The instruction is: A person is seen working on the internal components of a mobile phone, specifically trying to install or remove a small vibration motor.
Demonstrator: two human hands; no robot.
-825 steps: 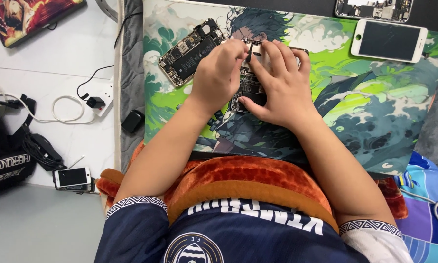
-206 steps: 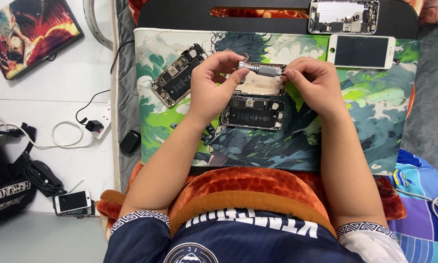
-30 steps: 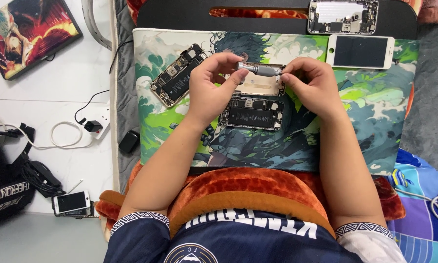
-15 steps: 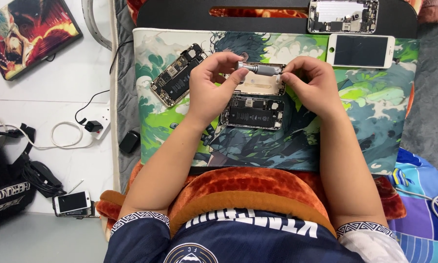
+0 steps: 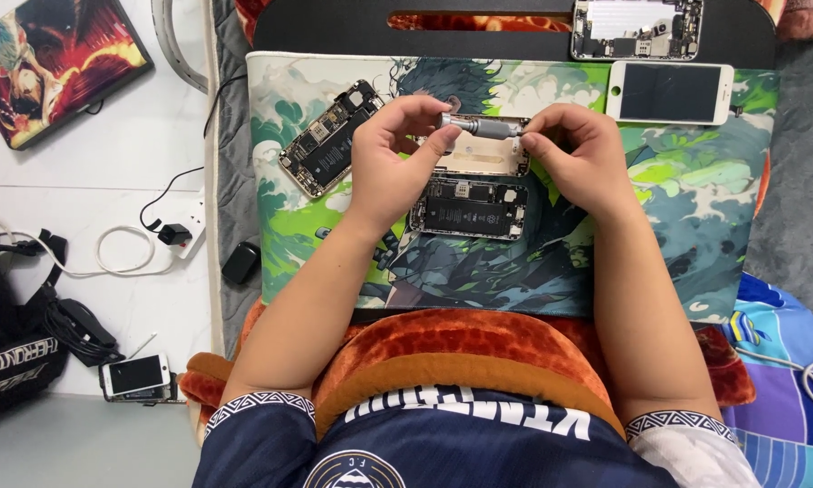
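While both hands pinch a small grey screwdriver (image 5: 480, 126) between them, left hand (image 5: 397, 158), right hand (image 5: 578, 158), opened phone (image 5: 471, 194) just below

The mat (image 5: 695, 235) is lying across the person's lap. An opened phone (image 5: 471, 194) is sitting at its centre, under the hands. The left hand (image 5: 397, 163) and right hand (image 5: 578, 158) are holding a small tool (image 5: 479, 125) level between them, above the phone's far end. A second opened phone (image 5: 328, 140) is lying tilted to the left of it. A screen panel (image 5: 670, 92) is resting at the mat's far right corner, with a phone shell (image 5: 637, 27) lying just beyond it. On the floor to the left, a charger (image 5: 176, 237) and another phone (image 5: 135, 374) are lying well apart.
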